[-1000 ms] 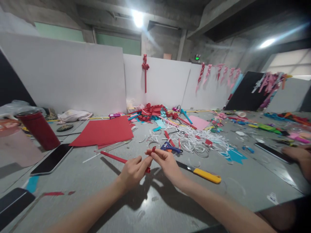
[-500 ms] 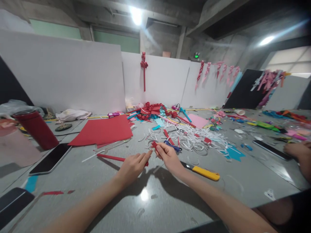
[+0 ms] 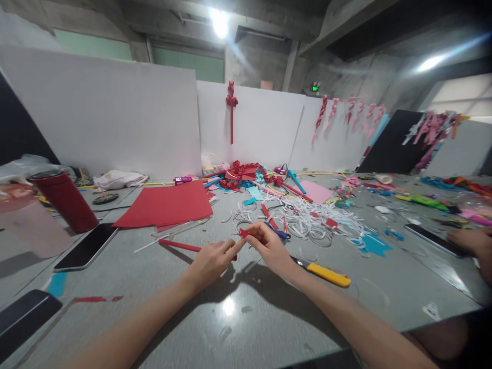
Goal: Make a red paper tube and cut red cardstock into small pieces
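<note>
Across the middle of the table, my left hand [image 3: 211, 261] is closed around a thin red stick [image 3: 179, 245]. One end sticks out to the left and a short bit shows below the fingers on the right. My right hand [image 3: 269, 248] pinches a small red paper piece [image 3: 243, 233] between thumb and fingers. The left fingertips reach close to this piece; whether they touch it I cannot tell. A dark blue-handled tool [image 3: 282, 234] lies just behind my right hand. To the right of that wrist rests a yellow-handled utility knife [image 3: 328, 274].
Red paper sheets [image 3: 169, 202] lie at left, near a phone [image 3: 86, 247] and a red tumbler [image 3: 67, 200]. White paper scraps [image 3: 323, 218] and wire rings spread behind my hands. Another person's hand [image 3: 469, 241] rests at the right edge beside a second phone [image 3: 436, 240].
The small red piece has tilted and moved slightly lower between my right fingers, which have shifted their hold. My hands are a little closer together. The whole view has shifted slightly.
</note>
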Tool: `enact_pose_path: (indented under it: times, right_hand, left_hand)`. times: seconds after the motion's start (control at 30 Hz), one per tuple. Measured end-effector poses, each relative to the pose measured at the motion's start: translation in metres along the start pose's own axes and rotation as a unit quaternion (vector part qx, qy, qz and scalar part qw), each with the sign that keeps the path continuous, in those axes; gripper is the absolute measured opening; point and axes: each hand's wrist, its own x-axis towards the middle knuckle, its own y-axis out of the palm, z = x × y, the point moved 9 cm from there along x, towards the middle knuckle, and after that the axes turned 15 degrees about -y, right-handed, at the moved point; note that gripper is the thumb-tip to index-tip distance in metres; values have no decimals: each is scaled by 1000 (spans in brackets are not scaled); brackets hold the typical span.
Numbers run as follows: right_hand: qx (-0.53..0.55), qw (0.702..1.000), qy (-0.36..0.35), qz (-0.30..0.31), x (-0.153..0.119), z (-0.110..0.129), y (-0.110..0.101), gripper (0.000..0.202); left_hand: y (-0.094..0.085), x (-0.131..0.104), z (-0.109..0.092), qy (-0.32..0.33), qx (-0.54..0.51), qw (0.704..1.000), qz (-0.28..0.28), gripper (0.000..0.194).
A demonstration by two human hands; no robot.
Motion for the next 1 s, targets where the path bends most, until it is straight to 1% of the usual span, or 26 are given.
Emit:
enact_pose_path:
  times: [0.3,0.37,0.43,0.5,0.57,0.73,1.0]
  right_hand:
    - [-65,997,-22,42,3,9,-4,31]
    - [-99,993,-40,52,5,15,-5,30]
    - [-130,986,-79,66,7,24,-6,28]
    - [-150,978,-121,78,9,34,-5,25]
    - [-159,973,-144,84,9,40,-5,24]
    - [-155,973,-145,89,9,45,-4,22]
    - [-161,966,-163,120,10,53,0,25]
  left_hand:
    - [1,-1,2,0,-5,1000,5,59]
    - [2,0,4,-4,-8,1000,9,54]
    - [3,0,5,-6,-15,1000,13,51]
    - [5,0,7,-6,-21,1000,15,53]
    - [6,0,9,-5,-21,1000,15,57]
    - [9,-1,12,-4,-17,1000,26,67]
    - [12,1,15,-4,-15,999,52,71]
